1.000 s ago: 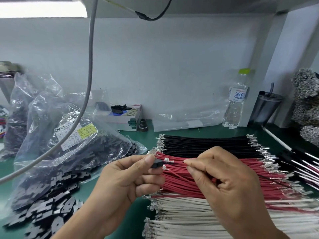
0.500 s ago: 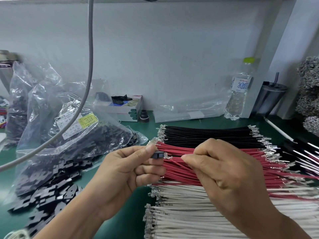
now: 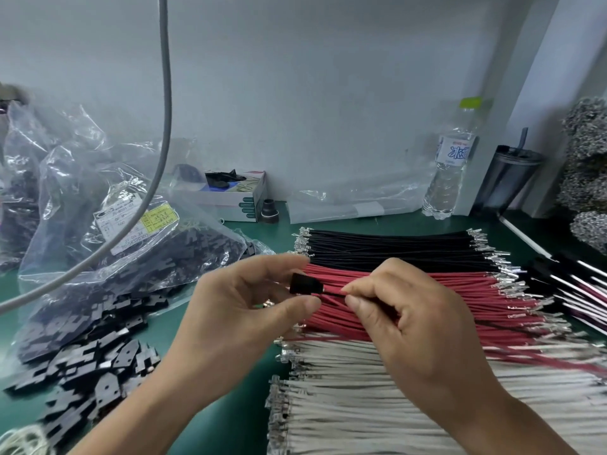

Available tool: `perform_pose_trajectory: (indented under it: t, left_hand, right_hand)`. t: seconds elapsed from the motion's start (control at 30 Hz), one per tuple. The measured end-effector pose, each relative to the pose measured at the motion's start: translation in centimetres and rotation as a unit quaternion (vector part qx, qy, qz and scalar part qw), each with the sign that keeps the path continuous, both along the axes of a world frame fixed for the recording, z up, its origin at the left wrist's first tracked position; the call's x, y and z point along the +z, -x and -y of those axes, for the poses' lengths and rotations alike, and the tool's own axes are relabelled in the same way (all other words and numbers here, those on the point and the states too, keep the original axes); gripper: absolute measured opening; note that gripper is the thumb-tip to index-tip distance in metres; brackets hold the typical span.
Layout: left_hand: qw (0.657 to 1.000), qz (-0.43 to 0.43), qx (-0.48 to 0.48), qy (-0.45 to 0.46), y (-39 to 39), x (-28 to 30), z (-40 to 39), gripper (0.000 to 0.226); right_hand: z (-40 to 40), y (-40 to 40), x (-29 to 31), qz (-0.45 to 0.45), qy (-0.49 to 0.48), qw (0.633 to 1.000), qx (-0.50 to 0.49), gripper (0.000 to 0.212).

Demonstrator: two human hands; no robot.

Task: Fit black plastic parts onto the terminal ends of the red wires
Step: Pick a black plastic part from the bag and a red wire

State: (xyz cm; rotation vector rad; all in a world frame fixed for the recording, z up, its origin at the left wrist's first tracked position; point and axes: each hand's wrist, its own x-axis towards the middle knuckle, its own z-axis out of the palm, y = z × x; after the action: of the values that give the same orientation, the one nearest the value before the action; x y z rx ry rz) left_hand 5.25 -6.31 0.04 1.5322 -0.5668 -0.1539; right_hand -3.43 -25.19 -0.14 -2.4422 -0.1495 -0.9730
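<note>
Single head view looks forward and down, close over the bench [image 3: 230,418]

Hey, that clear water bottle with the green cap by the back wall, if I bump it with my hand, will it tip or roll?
The water bottle stands upright, tall and narrow, so a knock near its top would probably tip it. It looks partly filled with water, which likely steadies the base somewhat. Its body looks round, so once down it would probably roll on the green mat.

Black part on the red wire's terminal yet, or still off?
On: black part sits on the end of the red wire, no bare terminal showing between them.
</note>
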Motion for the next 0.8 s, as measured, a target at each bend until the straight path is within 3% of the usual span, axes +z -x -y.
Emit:
perform_pose_trajectory:
  t: [0.07,0.27,0.47,0.6,0.8]
  left_hand:
    - [0.998,0.046,0.011,-0.035,0.1,0.0,-0.1,0.027]
    - [0.997,-0.068,-0.015,0.025,0.0,-0.1,-0.5,0.03]
    - [0.997,-0.061,-0.032,0.043,0.1,0.0,0.0,0.026]
    - [0.999,-0.039,0.016,0.019,-0.4,-0.2,-0.3,0.023]
    - [0.998,-0.045,0.037,0.024,-0.5,-0.7,0.0,0.025]
  right_hand:
    - [0.1,0.0,-0.1,-0.006,-0.01,1.0,0.012,0.01]
    - [-0.7,-0.1,0.0,0.002,0.011,1.0,0.027,0.01]
    - [0.3,0.3,0.8,-0.008,0.075,0.997,0.0,0.01]
    - [0.2,0.8,1.5,0.056,0.138,0.989,-0.015,0.007]
    - [-1.2,0.8,0.1,-0.14,0.215,0.967,0.001,0.013]
